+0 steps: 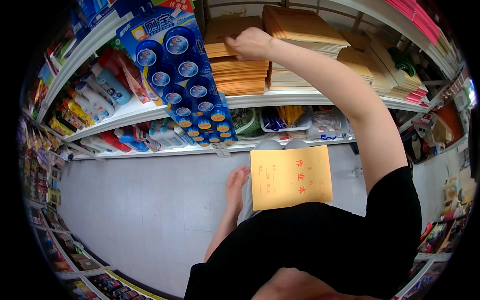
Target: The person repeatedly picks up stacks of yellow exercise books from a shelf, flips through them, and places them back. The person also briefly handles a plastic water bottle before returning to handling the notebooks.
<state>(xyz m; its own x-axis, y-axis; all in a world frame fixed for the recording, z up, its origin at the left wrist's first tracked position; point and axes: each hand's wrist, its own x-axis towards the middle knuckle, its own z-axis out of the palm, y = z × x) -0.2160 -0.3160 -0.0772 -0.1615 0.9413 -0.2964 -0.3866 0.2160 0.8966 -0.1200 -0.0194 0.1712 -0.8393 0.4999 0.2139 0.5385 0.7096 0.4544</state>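
Observation:
My right hand (252, 44) reaches up to the shelf, at the right corner of a stack of orange-covered paper exercise books (240, 77). Its index finger rests on the top cover, and its thumb is at the edge of the upper books (218, 50). A yellow-orange exercise book (288, 178) with red printing lies on my lap, whether one or several I cannot tell. Beside its left edge is my left hand (235, 185), fingers slightly bent and holding nothing visible. Whether the fingertips touch the book is unclear.
Taller paper stacks (300, 26) stand right of my right hand. A blue blister card of toilet cleaner (176, 71) hangs at the shelf's front on the left. Below are a green basket (247, 125) and a white tray (287, 120). Cleaning bottles (112, 84) line the left shelves.

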